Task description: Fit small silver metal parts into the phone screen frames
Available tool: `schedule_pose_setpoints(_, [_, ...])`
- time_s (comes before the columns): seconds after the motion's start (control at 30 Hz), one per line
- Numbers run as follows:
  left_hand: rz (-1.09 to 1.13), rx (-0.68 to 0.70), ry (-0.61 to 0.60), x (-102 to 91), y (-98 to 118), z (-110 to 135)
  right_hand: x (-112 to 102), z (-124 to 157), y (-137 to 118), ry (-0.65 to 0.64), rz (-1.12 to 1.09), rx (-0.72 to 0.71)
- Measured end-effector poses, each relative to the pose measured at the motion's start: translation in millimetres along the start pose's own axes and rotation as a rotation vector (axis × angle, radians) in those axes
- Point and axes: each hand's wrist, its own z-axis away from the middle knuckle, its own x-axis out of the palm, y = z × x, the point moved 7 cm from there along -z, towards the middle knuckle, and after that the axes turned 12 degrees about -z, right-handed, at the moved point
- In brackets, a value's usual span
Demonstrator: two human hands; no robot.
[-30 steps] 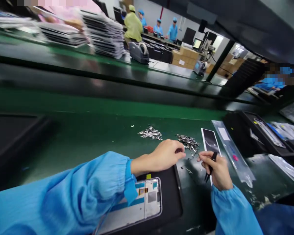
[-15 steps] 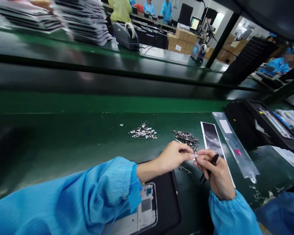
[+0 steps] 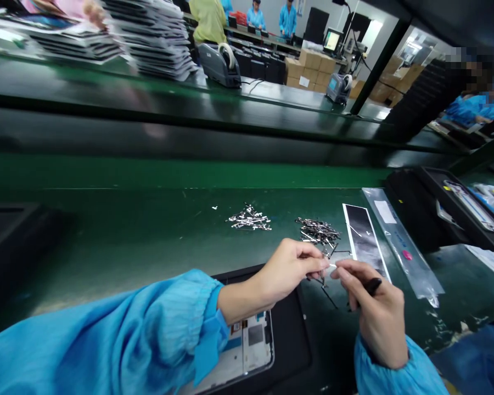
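My left hand (image 3: pixel 288 270) is closed in a pinch on one end of a tiny whitish strip (image 3: pixel 332 265). The fingertips of my right hand (image 3: pixel 376 307) pinch its other end. Tucked in my right hand is a slim black tool (image 3: pixel 372 285), perhaps tweezers, mostly hidden by the fingers. Just beyond both hands lies a heap of small dark metal parts (image 3: pixel 319 231), with a few loose ones beside my fingers. Under my left forearm, a silvery phone frame (image 3: pixel 251 351) rests on a black tray (image 3: pixel 290 345), partly covered by the sleeve.
A second heap of small shiny parts (image 3: pixel 250 218) lies left of the dark one. To the right are a black-and-white sheet (image 3: pixel 364 233), a clear plastic bag (image 3: pixel 411 258) and black trays (image 3: pixel 465 203). A shelf (image 3: pixel 156 101) carrying tape dispensers (image 3: pixel 219 65) runs across the back.
My right hand has drawn slightly right, away from my left fingertips, and the white strip shows between them. The camera view has shifted a little, showing more on the left.
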Motion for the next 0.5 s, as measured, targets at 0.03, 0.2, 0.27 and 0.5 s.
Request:
schedule_pose_setpoints(0.03, [-0.001,-0.004,-0.018,0.9,0,2,1,-2,-1,-0.030,0.003,0.007])
schedule_pose_setpoints(0.2, [-0.003,-0.024,-0.091,2.5,-1,10,18,-11,-4,-0.309,-0.005,0.111])
schedule_pose_setpoints(0.27, [-0.008,-0.038,-0.139,3.0,-1,14,22,-12,-4,-0.391,-0.006,0.141])
schedule_pose_setpoints(0.5, [-0.039,-0.117,-0.264,5.3,-4,19,21,-11,-2,-0.413,0.013,0.134])
